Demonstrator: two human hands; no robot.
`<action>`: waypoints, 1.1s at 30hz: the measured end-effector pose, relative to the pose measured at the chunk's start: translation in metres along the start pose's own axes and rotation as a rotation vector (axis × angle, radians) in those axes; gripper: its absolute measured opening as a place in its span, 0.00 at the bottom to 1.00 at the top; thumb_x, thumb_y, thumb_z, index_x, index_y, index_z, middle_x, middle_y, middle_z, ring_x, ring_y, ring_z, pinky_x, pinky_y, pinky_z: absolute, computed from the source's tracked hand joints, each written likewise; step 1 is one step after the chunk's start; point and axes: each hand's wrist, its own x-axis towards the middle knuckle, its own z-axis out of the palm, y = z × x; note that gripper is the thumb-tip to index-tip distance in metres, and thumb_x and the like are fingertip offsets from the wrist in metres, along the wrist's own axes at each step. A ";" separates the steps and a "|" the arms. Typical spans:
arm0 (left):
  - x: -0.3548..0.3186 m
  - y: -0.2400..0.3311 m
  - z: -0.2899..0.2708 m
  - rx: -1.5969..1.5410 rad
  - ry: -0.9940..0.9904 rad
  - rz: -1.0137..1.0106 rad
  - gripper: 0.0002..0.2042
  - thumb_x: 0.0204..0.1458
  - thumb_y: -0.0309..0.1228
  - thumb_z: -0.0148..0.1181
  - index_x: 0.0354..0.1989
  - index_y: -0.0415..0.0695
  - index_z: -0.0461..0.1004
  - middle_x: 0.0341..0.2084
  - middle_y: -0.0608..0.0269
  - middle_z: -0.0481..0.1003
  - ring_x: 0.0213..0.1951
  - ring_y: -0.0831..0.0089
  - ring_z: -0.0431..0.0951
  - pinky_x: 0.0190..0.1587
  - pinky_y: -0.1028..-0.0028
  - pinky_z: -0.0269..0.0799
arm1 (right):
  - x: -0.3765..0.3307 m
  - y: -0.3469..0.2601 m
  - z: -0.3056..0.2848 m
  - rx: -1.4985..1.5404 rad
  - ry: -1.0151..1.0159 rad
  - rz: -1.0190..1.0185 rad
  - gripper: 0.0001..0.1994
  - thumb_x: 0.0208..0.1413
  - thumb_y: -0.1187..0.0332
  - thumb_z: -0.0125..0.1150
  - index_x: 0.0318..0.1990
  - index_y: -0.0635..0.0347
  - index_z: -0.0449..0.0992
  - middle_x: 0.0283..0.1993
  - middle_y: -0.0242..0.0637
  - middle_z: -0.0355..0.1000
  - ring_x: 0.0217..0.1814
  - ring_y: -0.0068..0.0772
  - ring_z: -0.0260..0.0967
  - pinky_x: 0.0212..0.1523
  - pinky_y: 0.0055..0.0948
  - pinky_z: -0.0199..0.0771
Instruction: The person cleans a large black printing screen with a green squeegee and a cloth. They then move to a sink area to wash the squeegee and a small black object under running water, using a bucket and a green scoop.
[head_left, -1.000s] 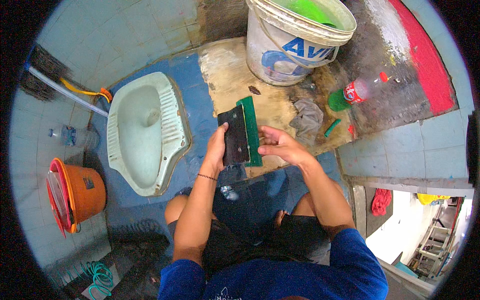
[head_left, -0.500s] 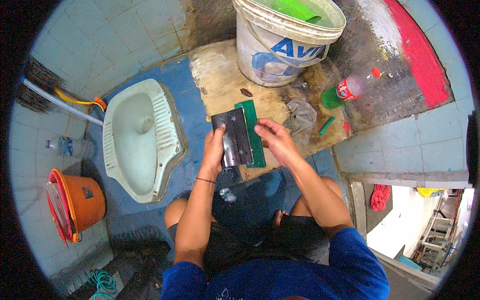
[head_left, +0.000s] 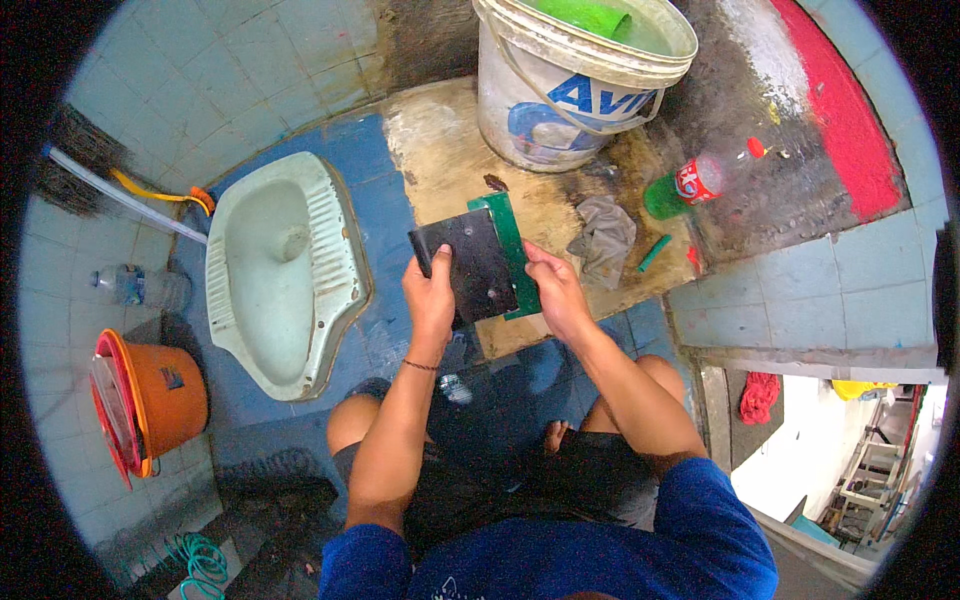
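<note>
My left hand (head_left: 430,298) grips the left edge of a flat black rectangular panel (head_left: 470,265), thumb on top. Small round studs or holes show on its face. Behind the panel, a green rectangular sheet (head_left: 510,235) sticks out along its right side. My right hand (head_left: 557,292) pinches that sheet's right edge between thumb and fingers. Both pieces are held tilted over the worn wooden board (head_left: 430,130). Whether panel and sheet are joined, I cannot tell; the fingers under them are hidden.
A large white bucket (head_left: 510,110) with a green scoop (head_left: 590,15) stands beyond my hands. To the right lie a grey rag (head_left: 603,240), a short green piece (head_left: 654,253) and a bottle of green liquid (head_left: 668,200). Leftward are a squat toilet (head_left: 260,300) and an orange bucket (head_left: 175,395).
The black panel has turned so more of its face shows, and its upper edge has swung left. My right thumb and fingers have come closer together at the green sheet's edge.
</note>
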 end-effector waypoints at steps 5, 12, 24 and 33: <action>-0.001 0.008 -0.003 0.019 0.054 -0.055 0.13 0.58 0.35 0.54 0.36 0.35 0.75 0.29 0.66 0.75 0.31 0.79 0.69 0.36 0.74 0.67 | -0.010 0.010 -0.004 0.081 -0.111 0.002 0.23 0.56 0.77 0.42 0.61 0.71 0.63 0.62 0.39 0.65 0.64 0.29 0.61 0.65 0.25 0.53; -0.008 0.017 0.005 0.017 0.006 -0.031 0.13 0.58 0.35 0.54 0.36 0.35 0.75 0.28 0.65 0.75 0.31 0.79 0.69 0.36 0.75 0.67 | -0.005 -0.019 0.000 -0.294 0.081 -0.027 0.19 0.61 0.69 0.48 0.56 0.71 0.69 0.55 0.38 0.71 0.57 0.27 0.66 0.60 0.25 0.60; -0.097 0.223 0.018 0.229 -0.056 0.189 0.09 0.57 0.29 0.55 0.39 0.35 0.74 0.30 0.63 0.76 0.33 0.78 0.72 0.39 0.74 0.70 | -0.033 -0.209 0.040 0.067 0.199 0.043 0.19 0.60 0.60 0.51 0.46 0.70 0.75 0.43 0.35 0.75 0.48 0.25 0.67 0.53 0.24 0.62; -0.185 0.506 0.021 0.183 -0.070 0.293 0.10 0.56 0.30 0.56 0.39 0.34 0.73 0.31 0.58 0.77 0.33 0.73 0.73 0.41 0.70 0.70 | -0.141 -0.502 0.114 0.021 0.282 -0.088 0.19 0.57 0.64 0.52 0.49 0.71 0.73 0.45 0.38 0.74 0.49 0.28 0.68 0.53 0.24 0.63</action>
